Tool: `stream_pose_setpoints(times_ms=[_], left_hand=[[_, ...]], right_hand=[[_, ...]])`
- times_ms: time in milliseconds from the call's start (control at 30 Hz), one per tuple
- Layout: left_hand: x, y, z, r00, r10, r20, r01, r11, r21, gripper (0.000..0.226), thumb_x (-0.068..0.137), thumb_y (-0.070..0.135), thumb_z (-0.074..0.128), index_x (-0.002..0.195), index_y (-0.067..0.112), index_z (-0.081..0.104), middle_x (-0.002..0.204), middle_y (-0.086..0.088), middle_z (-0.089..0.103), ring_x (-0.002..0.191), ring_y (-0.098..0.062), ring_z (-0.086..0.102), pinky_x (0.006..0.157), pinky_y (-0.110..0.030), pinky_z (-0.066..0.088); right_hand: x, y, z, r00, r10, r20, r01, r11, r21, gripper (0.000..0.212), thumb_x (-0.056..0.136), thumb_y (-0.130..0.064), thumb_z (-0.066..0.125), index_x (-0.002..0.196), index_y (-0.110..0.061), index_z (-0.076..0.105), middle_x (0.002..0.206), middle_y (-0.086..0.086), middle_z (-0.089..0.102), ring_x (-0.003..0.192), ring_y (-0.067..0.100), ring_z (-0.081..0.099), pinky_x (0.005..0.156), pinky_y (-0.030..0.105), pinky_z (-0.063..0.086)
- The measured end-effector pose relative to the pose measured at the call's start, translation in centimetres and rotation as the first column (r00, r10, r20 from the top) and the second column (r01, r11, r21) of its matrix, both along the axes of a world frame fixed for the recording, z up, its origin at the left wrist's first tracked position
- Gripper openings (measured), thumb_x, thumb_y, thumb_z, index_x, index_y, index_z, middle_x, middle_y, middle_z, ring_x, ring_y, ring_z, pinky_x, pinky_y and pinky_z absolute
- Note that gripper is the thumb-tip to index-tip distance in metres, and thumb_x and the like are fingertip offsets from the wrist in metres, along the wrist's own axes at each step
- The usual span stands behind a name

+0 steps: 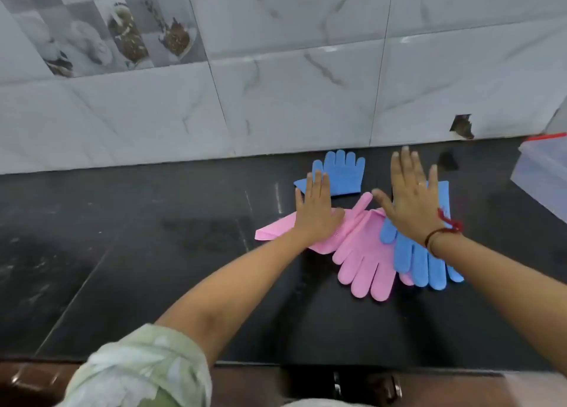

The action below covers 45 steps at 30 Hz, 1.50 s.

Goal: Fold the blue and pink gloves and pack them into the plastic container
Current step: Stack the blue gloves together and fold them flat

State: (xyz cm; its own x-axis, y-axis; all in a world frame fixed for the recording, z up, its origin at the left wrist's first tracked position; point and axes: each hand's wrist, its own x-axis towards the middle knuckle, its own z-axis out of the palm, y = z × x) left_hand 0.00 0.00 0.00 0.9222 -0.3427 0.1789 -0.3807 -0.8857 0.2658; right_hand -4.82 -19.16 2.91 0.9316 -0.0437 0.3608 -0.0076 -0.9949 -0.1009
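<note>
On the black counter [153, 253] a pink glove [365, 265] lies with its fingers pointing toward me and its cuff stretched to the left. My left hand [316, 210] presses flat on that cuff, fingers spread. A blue glove [426, 265] overlaps the pink one on the right, fingers toward me. My right hand [411, 197] lies flat and spread on its upper part. A second blue glove [340, 173], folded short, sits near the wall behind my left hand. The plastic container [543, 182] stands at the far right edge, partly cut off.
A marble-tiled wall [291, 99] rises right behind the counter, with a chipped hole [461, 127] low on the right. A wooden front edge [36, 379] runs below the counter, near my body.
</note>
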Motion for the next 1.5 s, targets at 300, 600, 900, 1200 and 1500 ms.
stream_pose_setpoints(times_ms=[300, 600, 900, 1200, 1500], left_hand=[[-3.9, 1.3, -4.1, 0.967, 0.007, -0.254, -0.012, 1.000, -0.019, 0.069, 0.099, 0.037, 0.031, 0.152, 0.012, -0.004, 0.160, -0.008, -0.012, 0.147, -0.023, -0.013, 0.115, -0.048, -0.009], [-4.0, 1.8, -5.0, 0.969, -0.020, -0.246, 0.019, 1.000, -0.005, 0.047, 0.100, 0.042, 0.029, 0.142, 0.022, 0.034, 0.156, -0.011, 0.020, 0.146, -0.029, 0.011, 0.115, -0.056, 0.006], [-0.9, 3.0, -4.4, 0.983, -0.049, -0.177, 0.078, 0.984, 0.160, 0.045, 0.101, 0.019, 0.031, 0.145, 0.027, 0.033, 0.153, -0.006, 0.033, 0.138, -0.034, 0.028, 0.110, -0.059, 0.023], [4.8, 5.7, -2.3, 0.997, -0.077, -0.022, 0.079, 0.943, 0.324, 0.025, 0.092, 0.010, 0.040, 0.109, 0.018, 0.058, 0.108, -0.006, 0.067, 0.097, -0.029, 0.061, 0.088, -0.042, 0.046], [5.8, 4.7, 1.5, 0.993, 0.051, -0.107, -0.013, 0.946, 0.325, 0.034, 0.086, 0.008, 0.054, 0.119, 0.012, 0.054, 0.117, -0.009, 0.061, 0.107, -0.029, 0.057, 0.086, -0.039, 0.048]], right_hand=[[-3.6, 0.2, -6.4, 0.983, -0.104, -0.149, 0.124, 0.983, 0.133, 0.076, 0.092, -0.059, 0.019, 0.149, -0.014, -0.007, 0.158, 0.005, -0.011, 0.146, 0.022, -0.009, 0.117, 0.049, -0.004], [-4.9, -0.2, -7.2, 0.919, -0.122, -0.375, 0.230, 0.938, 0.258, 0.079, 0.089, -0.064, 0.020, 0.150, -0.017, -0.002, 0.159, 0.005, -0.004, 0.146, 0.024, -0.002, 0.116, 0.048, -0.003], [-5.6, -1.9, -6.7, 0.871, 0.006, -0.491, 0.158, 0.944, 0.291, 0.066, 0.096, -0.039, 0.038, 0.150, -0.020, 0.004, 0.159, 0.004, 0.003, 0.146, 0.021, 0.004, 0.117, 0.044, 0.000], [-6.1, -4.9, -5.7, 0.888, 0.031, -0.459, 0.188, 0.886, 0.424, 0.051, 0.096, -0.010, 0.032, 0.145, -0.022, 0.028, 0.149, 0.001, 0.038, 0.129, 0.027, 0.043, 0.108, 0.036, 0.029], [-5.4, -10.2, -5.3, 0.917, -0.177, -0.357, 0.169, 0.984, -0.054, 0.059, 0.074, 0.009, 0.040, 0.126, -0.019, 0.045, 0.116, 0.003, 0.063, 0.106, 0.024, 0.060, 0.115, 0.043, 0.015]])
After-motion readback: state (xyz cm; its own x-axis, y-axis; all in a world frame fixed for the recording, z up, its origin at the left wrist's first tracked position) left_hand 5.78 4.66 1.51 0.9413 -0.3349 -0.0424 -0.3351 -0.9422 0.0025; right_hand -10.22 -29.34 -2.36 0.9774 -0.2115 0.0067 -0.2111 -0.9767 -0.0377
